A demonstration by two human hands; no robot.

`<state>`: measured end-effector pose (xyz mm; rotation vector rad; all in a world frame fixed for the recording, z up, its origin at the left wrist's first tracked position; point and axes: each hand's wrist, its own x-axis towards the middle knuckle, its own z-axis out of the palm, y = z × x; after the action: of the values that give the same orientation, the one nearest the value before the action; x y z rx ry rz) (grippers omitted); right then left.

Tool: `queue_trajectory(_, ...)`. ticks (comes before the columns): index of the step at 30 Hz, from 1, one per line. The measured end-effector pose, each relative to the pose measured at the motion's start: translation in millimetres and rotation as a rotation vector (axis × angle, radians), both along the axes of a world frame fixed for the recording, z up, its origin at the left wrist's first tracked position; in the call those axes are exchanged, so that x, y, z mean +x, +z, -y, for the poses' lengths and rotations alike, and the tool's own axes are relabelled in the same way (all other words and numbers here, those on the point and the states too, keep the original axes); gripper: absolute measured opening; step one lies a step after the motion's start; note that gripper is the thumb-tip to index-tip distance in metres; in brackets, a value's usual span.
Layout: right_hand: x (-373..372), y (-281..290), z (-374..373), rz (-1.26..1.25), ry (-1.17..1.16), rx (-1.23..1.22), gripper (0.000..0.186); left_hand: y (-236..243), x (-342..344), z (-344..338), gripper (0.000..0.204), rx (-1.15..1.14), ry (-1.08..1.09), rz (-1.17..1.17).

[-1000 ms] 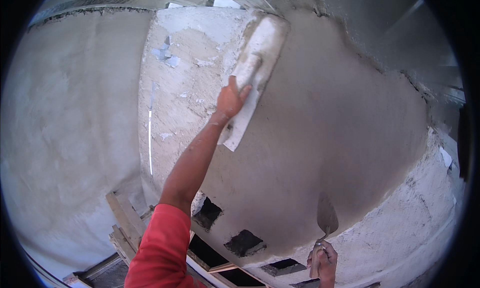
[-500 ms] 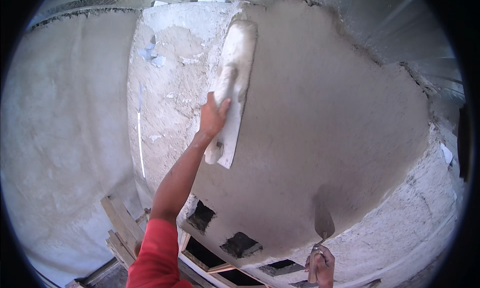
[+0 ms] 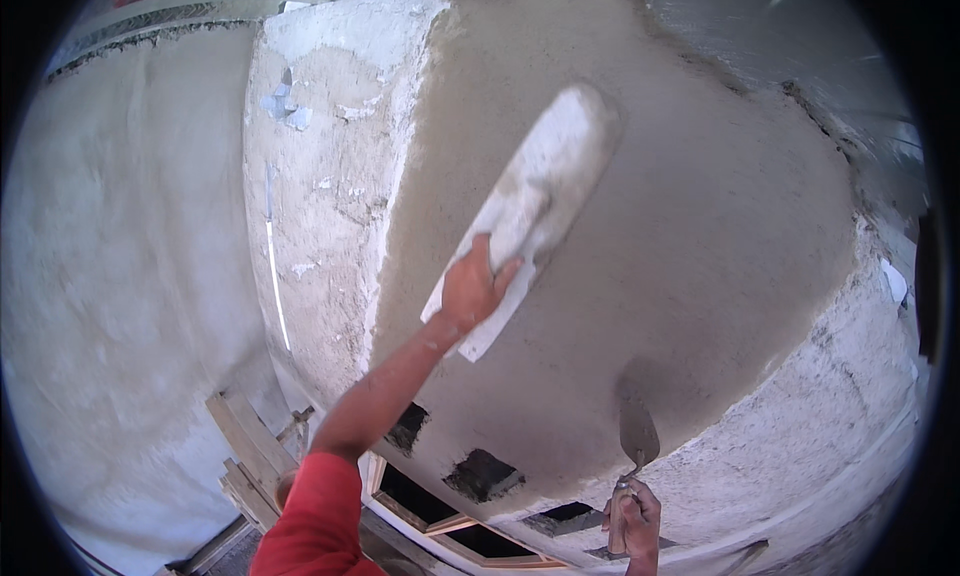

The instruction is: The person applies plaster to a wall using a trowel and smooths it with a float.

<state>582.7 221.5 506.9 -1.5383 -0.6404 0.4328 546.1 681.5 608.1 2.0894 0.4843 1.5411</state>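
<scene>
My left hand (image 3: 478, 288) grips the handle of a long white, plaster-smeared float (image 3: 560, 146), which lies slanted over grey-brown plaster (image 3: 720, 236) on the wall in front of me. My right hand (image 3: 635, 521), low on the right, is closed round the wooden handle of a pointed metal trowel (image 3: 638, 424), whose blade points up near the plaster. To the left of the float, a rough whitish strip of wall (image 3: 320, 146) shows a distinct edge against the plaster.
A smoother grey wall (image 3: 120, 236) stands at the left. Below it are wooden planks (image 3: 240, 436). Dark square holes (image 3: 480, 473) pierce the lower plaster, with wood-framed openings (image 3: 420, 496) beneath. Rough pale wall (image 3: 760, 446) borders the plaster at lower right.
The float in my left hand first swept left and down along the plaster's left edge, then shifted right, tilting clockwise. My right hand and trowel have barely moved.
</scene>
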Motion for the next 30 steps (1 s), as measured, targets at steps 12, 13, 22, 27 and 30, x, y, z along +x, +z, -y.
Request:
queue_trajectory(12, -8, 2, 30, 0.020, -0.043, 0.004, 0.046, 129, -1, -46, 0.059, -0.012, 0.046, 0.282)
queue_trajectory(13, -7, 0, 32, 0.021, -0.047, 0.012, 0.046, 131, -1, -42, 0.058, -0.010, 0.048, 0.271)
queue_trajectory(22, -5, 3, 43, 0.004, -0.048, 0.018, 0.048, 81, 25, 50, 0.055, 0.030, 0.039, 0.173)
queue_trajectory(27, -4, 0, 58, 0.021, -0.052, 0.032, 0.048, 35, 46, 122, 0.052, -0.053, -0.137, 0.196)
queue_trajectory(30, -1, -3, 73, 0.028, -0.087, 0.060, 0.048, 51, 54, 147, 0.051, -0.093, -0.222, 0.209)
